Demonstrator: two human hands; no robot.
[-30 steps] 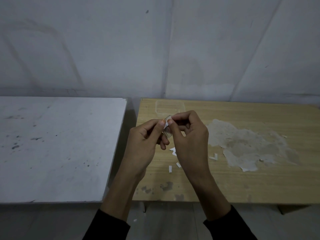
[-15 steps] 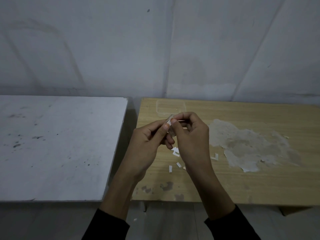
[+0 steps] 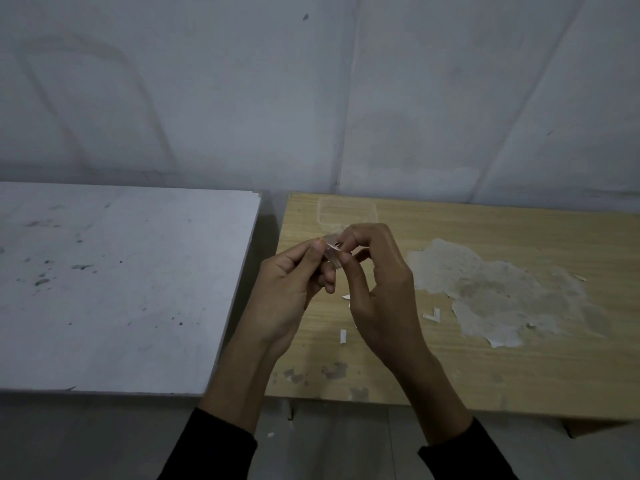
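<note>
Two hands, left hand (image 3: 287,289) and right hand (image 3: 377,289), above the counter (image 3: 485,375). Item: small clear piece (image 3: 330,254), pinched by the fingers (image 3: 316,254) of both, white backing showing at its top. Step, likely: peeling. Next: firm pinch on backing, steady pull apart. Scraps (image 3: 343,336) lie on counter below.

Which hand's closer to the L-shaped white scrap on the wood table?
Right. The right hand hangs just left of the L-shaped scrap; the left hand is farther left, beyond the right one. Both pinch a small clear piece.
</note>
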